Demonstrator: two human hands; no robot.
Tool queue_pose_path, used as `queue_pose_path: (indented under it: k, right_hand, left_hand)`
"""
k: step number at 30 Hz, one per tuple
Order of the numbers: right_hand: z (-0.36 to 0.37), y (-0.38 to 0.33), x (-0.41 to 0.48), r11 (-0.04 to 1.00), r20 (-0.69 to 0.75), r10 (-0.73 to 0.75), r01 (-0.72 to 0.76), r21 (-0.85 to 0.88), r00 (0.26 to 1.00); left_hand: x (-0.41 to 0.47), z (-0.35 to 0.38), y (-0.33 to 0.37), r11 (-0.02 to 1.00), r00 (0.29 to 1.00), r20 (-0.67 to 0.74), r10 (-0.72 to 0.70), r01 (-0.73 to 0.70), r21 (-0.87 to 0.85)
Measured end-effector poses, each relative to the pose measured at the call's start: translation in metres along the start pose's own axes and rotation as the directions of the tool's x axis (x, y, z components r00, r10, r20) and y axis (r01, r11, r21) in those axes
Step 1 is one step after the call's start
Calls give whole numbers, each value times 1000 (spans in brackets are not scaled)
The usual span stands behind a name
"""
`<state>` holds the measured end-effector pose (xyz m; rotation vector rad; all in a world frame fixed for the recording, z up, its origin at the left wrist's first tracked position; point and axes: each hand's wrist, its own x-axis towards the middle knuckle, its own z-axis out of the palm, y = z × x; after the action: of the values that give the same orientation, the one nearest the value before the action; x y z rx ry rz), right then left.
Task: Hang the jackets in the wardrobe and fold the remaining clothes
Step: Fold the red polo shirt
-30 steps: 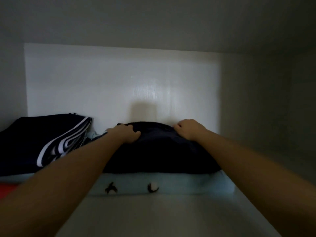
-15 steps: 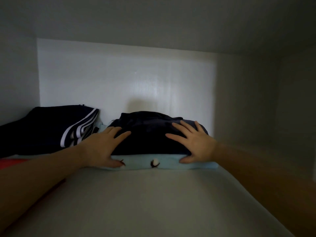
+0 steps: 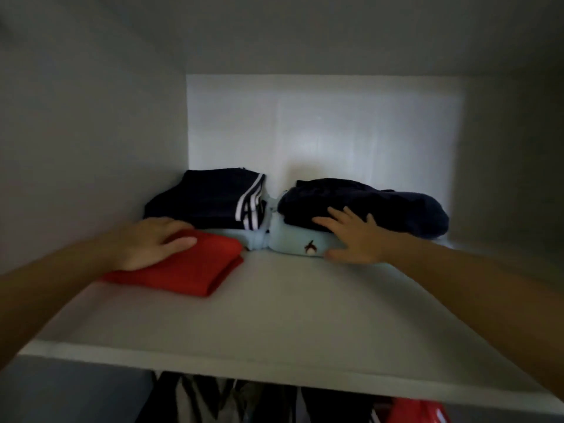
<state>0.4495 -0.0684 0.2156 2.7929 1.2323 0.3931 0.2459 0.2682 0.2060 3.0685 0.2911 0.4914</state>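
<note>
On the white wardrobe shelf (image 3: 274,325) lie folded clothes. My left hand (image 3: 149,244) rests flat on a folded red garment (image 3: 189,270) at the left. My right hand (image 3: 354,236) lies with fingers spread against a folded dark navy garment (image 3: 396,209) stacked on a light blue garment (image 3: 293,242) with a small dark print. Behind the red one sits a folded navy garment with white stripes (image 3: 213,199).
The shelf's white back wall (image 3: 335,126) and side walls close in the space. Below the shelf's front edge hang several garments (image 3: 213,398), among them a red one (image 3: 418,412) at the right.
The view has pulled back from the shelf. My left hand moved left from the light blue and navy stack onto the red garment. My right hand stays on the navy stack.
</note>
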Motion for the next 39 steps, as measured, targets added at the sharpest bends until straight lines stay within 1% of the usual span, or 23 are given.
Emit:
queue_pose_path:
  k: [2,4,5,6,7,9,10,12,14,17,19,20,22,24,26,29,31,33,36,39]
  right_hand:
    - [-8,-65,6,984,-11,-88,89,156,996]
    - [-14,-135,20,946,-49,-153,160,281,987]
    - [-13,-169,26,928,-53,-169,177,327,984]
    - [-9,-199,33,924,-34,-179,179,338,983]
    - [-3,-223,39,938,22,-182,167,304,983]
    - [12,-248,47,980,181,-122,89,176,976]
    - [16,-252,50,988,216,-78,47,144,973]
    - [16,-252,53,986,234,-14,-25,163,972]
    - [14,-251,55,977,239,28,-77,197,971]
    - [16,-257,50,957,240,73,-136,257,968]
    - [19,-261,43,947,216,96,-156,281,972]
    - [19,-262,38,942,208,105,-164,292,972]
    - [17,-264,23,936,206,122,-181,301,971]
    - [14,-262,3,933,206,125,-185,308,971]
    - [9,-260,-21,926,201,119,-182,332,972]
    - [0,-261,-60,910,201,131,-199,363,971]
    - [-6,-266,-90,896,186,128,-194,399,974]
    - [-12,-275,-122,874,131,115,-162,458,985]
    - [-23,-289,-173,835,-9,127,-102,541,992]
    - [-37,-306,-227,783,-82,125,-48,620,989]
  left_hand:
    - [-13,8,-25,998,997,47,-69,69,-12]
    - [-14,21,-42,993,991,62,-115,117,-33]
    - [-15,26,-45,991,990,57,-128,129,-17]
    - [-13,33,-48,990,989,53,-139,138,26]
    - [-11,38,-51,986,986,58,-156,152,75]
    - [-7,45,-52,969,977,74,-201,187,163]
    - [-5,47,-51,959,972,70,-224,207,194]
    - [-4,47,-46,943,953,68,-296,280,179]
    - [-6,43,-41,944,948,60,-314,304,128]
    - [-10,37,-40,958,956,88,-281,273,92]
    - [-14,36,-43,967,965,80,-251,246,66]
    - [-17,35,-43,973,972,53,-229,226,54]
    - [-26,36,-47,984,983,-47,-179,180,9]
    - [-37,35,-50,985,976,-134,-174,171,-34]
    - [-53,31,-50,976,966,-166,-197,176,-131]
    - [-87,22,-35,923,954,-198,-224,142,-359]
    - [-118,13,-19,869,935,-248,-254,108,-483]
    - [-154,1,0,830,898,-345,-272,38,-557]
    - [-213,-23,32,813,837,-494,-235,-110,-572]
    - [-280,-48,59,804,785,-582,-213,-199,-561]
